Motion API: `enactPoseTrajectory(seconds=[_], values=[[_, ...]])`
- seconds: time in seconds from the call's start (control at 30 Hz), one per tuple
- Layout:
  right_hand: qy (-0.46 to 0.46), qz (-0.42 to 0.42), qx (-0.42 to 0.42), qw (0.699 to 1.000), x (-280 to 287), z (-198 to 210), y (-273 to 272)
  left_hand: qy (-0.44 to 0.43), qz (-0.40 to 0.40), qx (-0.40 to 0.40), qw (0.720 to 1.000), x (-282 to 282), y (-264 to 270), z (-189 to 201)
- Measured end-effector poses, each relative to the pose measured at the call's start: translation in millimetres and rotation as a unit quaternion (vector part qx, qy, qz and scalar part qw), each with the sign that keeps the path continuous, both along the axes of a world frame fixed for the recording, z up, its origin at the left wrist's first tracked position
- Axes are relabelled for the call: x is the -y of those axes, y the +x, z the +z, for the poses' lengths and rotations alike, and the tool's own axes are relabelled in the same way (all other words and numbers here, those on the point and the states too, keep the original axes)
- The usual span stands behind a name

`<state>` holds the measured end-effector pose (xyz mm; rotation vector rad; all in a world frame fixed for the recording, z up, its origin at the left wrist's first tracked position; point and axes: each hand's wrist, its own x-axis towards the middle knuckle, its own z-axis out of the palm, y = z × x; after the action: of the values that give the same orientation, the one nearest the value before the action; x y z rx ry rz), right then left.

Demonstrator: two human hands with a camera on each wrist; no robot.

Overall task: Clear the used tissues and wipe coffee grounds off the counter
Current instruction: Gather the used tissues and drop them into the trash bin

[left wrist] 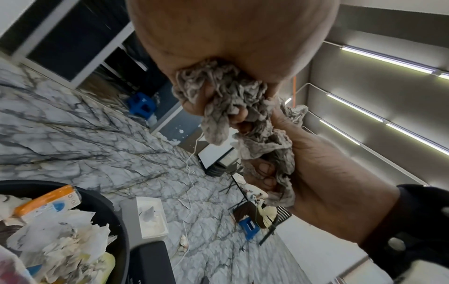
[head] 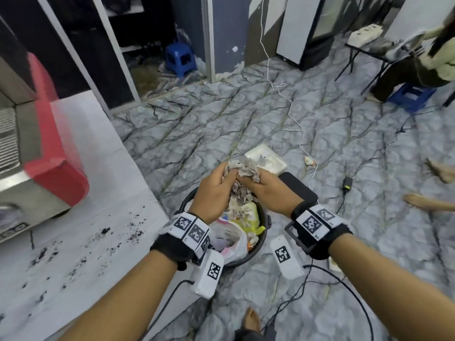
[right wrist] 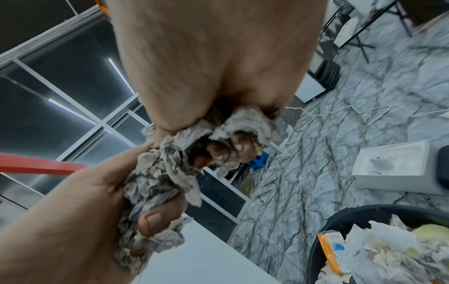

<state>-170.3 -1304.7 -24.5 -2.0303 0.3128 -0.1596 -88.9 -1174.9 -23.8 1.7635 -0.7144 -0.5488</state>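
Head view: black round bin (head: 265,226) on the marble floor (head: 246,114), just beside the counter (head: 81,254) edge, full of crumpled paper, a yellow wrapper and a white/pink plastic bag (head: 231,238). Both hands held together right over the bin. Left hand (head: 213,190) w/ fingers curled round the grey tissue wad (head: 242,174); right hand (head: 267,187) clamps the same wad from the other side, knuckles up. Both forearms reach fwd, wrist bands w/ marker tags. Coffee grounds (head: 105,232) scattered across the white counter, well apart from the hands. Red and steel machine (head: 46,153) at far left on the counter. White tissue box (head: 267,158) and a black flat item (head: 299,189) on the floor past the bin; white cable (head: 290,109) trails across the floor. Blue stool (head: 179,57) at back; another person sits at top right.

Left wrist view: bin rim (left wrist: 109,213) at lower left, holding torn white tissue and an orange-edged carton (left wrist: 48,201). Left hand (left wrist: 230,38) pinches the wad (left wrist: 233,96) tight; right hand (left wrist: 316,163) gripping its lower part, fingertips (left wrist: 264,171) pressed in. Tissue box (left wrist: 150,217) on the floor beside the bin.

Right wrist view: bin (right wrist: 340,221) lower right, same paper and carton (right wrist: 330,249) inside. Right hand (right wrist: 218,57) fingers dug into the wad (right wrist: 175,169); left hand (right wrist: 85,211) thumb (right wrist: 155,221) clamped over it. Tissue box (right wrist: 391,163) at right on the floor.
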Motion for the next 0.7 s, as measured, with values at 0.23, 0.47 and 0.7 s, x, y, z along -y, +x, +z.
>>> enactPoseTrajectory(seconds=[0.23, 0.47, 0.7], values=[[-0.003, 0.086, -0.046, 0.995, 34, -24, 37, 0.031, 0.108, 0.002, 0.994, 24, 5, -16], [-0.019, 0.155, -0.093, 0.983, 46, -55, 70, 0.054, 0.217, -0.011, 0.974, 32, 13, -59], [-0.029, 0.188, -0.165, 0.968, 46, -119, 97, 0.092, 0.292, -0.13, 0.943, 38, 25, -117]])
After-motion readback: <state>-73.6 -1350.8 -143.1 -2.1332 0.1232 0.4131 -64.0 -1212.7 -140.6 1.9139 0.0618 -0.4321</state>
